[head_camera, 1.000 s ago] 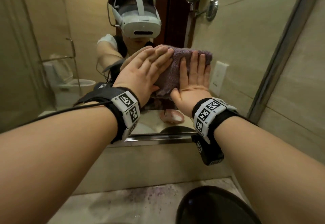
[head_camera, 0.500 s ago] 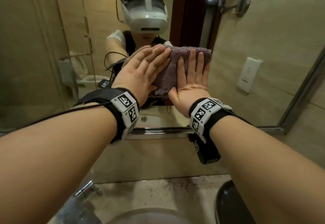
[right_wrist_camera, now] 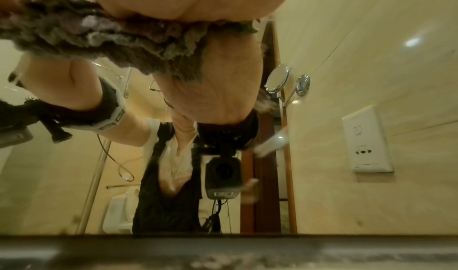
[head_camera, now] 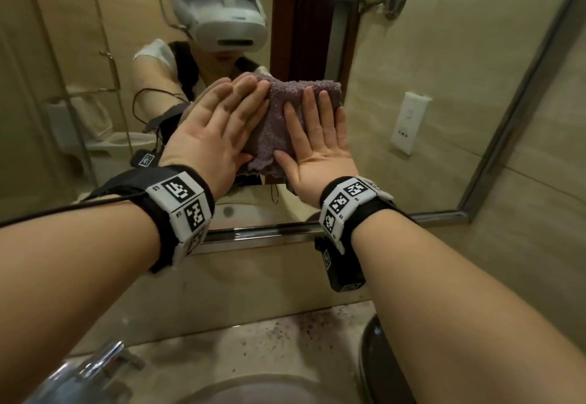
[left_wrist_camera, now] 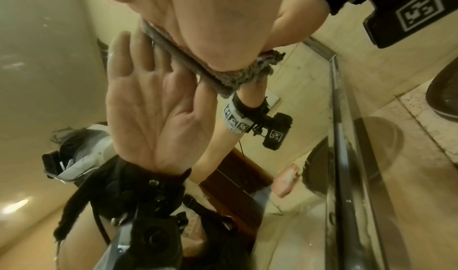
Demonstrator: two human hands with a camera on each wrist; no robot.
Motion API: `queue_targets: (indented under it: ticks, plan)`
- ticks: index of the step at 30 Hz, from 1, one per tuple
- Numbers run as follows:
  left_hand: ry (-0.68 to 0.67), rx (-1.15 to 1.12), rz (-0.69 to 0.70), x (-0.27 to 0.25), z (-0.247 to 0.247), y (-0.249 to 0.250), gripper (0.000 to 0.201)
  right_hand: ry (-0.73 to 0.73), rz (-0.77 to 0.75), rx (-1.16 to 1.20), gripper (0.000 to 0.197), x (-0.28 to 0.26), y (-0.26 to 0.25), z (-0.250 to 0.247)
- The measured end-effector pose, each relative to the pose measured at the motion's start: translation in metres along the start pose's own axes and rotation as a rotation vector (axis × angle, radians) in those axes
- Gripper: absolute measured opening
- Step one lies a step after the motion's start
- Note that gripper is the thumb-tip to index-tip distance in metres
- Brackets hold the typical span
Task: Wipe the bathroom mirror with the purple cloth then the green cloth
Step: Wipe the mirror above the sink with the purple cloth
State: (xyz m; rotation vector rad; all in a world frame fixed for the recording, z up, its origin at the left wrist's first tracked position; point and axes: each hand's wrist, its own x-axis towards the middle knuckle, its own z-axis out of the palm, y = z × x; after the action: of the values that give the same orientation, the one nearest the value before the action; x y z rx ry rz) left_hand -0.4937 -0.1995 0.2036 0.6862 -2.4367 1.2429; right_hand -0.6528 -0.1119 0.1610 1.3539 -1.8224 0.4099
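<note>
I read no brand or wording, only coded squares on both wristbands. My left hand [head_camera: 211, 137] and right hand [head_camera: 317, 146], fingers straight, press the purple cloth [head_camera: 282, 115] flat against the mirror [head_camera: 444, 70].

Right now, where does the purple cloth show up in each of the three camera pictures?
Head: purple cloth at centre, pressed flat on the mirror between both hands.
Left wrist: upper middle, a thin edge under the palm.
Right wrist: top left, a ragged bunch.
Shared landmark: white wall socket reflected in the mirror.
</note>
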Motion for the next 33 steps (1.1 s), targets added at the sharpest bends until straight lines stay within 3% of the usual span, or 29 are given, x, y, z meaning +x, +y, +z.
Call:
queue_targets:
  ticks: [9,14,19,25,33]
  plan:
    - [-0.051,0.005,0.071,0.018,-0.011,0.041,0.072,0.017,-0.037,-0.016,0.069,-0.024,0.049,0.008]
    - [-0.063,0.002,0.104,0.038,-0.029,0.072,0.075,-0.020,0.019,-0.039,0.074,-0.041,0.082,0.008]
    - [-0.057,-0.043,0.138,0.073,-0.049,0.119,0.076,-0.136,0.131,-0.058,0.070,-0.064,0.133,0.001]
    - [-0.021,-0.071,0.197,0.124,-0.087,0.181,0.076,-0.392,0.305,-0.099,0.072,-0.088,0.204,-0.017]
    - [0.012,-0.072,0.217,0.172,-0.130,0.236,0.075,-0.522,0.472,-0.198,0.071,-0.094,0.256,-0.042]
